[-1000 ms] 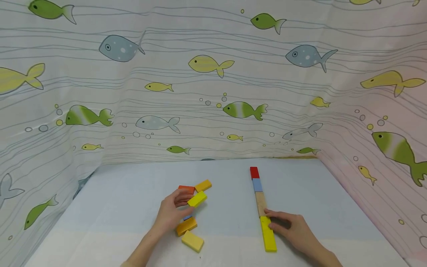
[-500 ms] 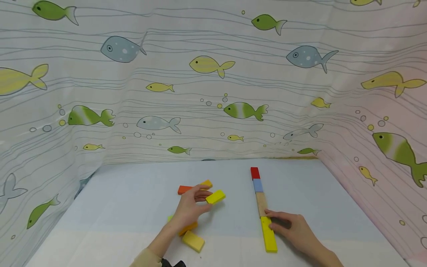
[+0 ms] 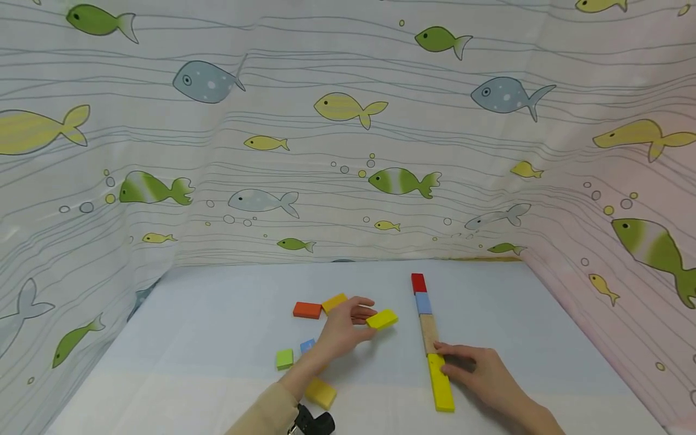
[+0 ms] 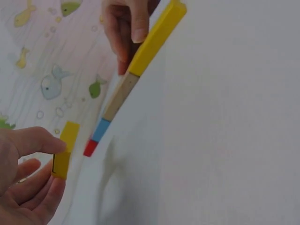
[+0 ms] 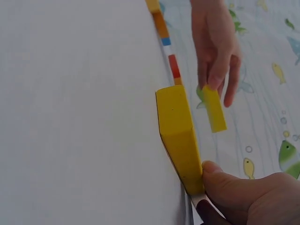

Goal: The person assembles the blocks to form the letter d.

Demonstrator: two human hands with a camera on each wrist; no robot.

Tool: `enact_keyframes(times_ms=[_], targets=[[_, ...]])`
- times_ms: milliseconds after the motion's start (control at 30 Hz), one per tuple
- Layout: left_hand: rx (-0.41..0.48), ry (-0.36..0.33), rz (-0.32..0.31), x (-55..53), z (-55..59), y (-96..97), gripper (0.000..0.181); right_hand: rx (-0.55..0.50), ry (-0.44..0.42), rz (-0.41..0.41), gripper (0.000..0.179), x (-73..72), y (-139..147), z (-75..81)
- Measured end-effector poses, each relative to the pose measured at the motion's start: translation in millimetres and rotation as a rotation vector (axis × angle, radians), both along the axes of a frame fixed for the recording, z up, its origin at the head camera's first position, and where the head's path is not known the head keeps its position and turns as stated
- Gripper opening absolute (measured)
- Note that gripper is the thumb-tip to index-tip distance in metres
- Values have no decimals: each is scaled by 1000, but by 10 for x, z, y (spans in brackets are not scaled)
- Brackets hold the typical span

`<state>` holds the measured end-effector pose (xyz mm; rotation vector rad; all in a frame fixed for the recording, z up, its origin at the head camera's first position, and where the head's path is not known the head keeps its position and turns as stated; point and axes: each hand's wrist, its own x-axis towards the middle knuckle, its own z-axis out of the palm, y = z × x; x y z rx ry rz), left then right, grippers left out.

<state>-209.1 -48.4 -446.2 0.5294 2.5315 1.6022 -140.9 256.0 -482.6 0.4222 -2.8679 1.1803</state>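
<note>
Fish-patterned curtain (image 3: 304, 36) all across the upper half of the head view, pale table (image 3: 500, 290) spread out below it, and look at the action right of centre: a yellow block (image 3: 382, 319) up off the surface, just left of the row (image 3: 428, 333). Left hand (image 3: 345, 326) has it pinched by one end, thumb against fingers in a narrow grip, which seems a good way to leave the other end free and jutting toward the right of the frame.

Now to that row, running from upper right of centre down to the lower right: red block (image 3: 418, 283), light blue block (image 3: 423, 303), plain wooden block (image 3: 428, 333), long yellow block (image 3: 441, 383), all end to end, apparently lined up on purpose. And the right hand (image 3: 484, 374)? Holding nothing up, fingers loosely bent and partly spread, one fingertip by the wooden piece and the thumb against the long yellow one, both along the right edge, probably to keep that joint straight.

Out left of centre, the loose pieces lie at odd angles, seemingly a spare pile within easy reach: orange-red block (image 3: 307, 310) just beside an amber block (image 3: 334, 302), then green block (image 3: 284, 359), small blue block (image 3: 307, 345), and a pale yellow block (image 3: 321, 393) partly hidden by the left forearm (image 3: 304, 371).
</note>
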Motion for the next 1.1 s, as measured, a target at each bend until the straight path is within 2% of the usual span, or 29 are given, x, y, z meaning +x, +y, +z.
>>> enact_keyframes(times_ms=[200, 367, 700, 1100], targets=[[-36, -20, -11, -64, -54, 134, 48, 32, 33, 35, 36, -27, 29, -2], [-59, -38, -2, -111, -86, 220, 47, 66, 35, 55, 36, -54, 31, 55], [-49, -13, -6, -227, -174, 353, 45, 88, 22, 55, 36, -77, 7, 93], [-60, -11, 15, -249, -187, 430, 44, 78, 17, 59, 38, -79, 17, 56]])
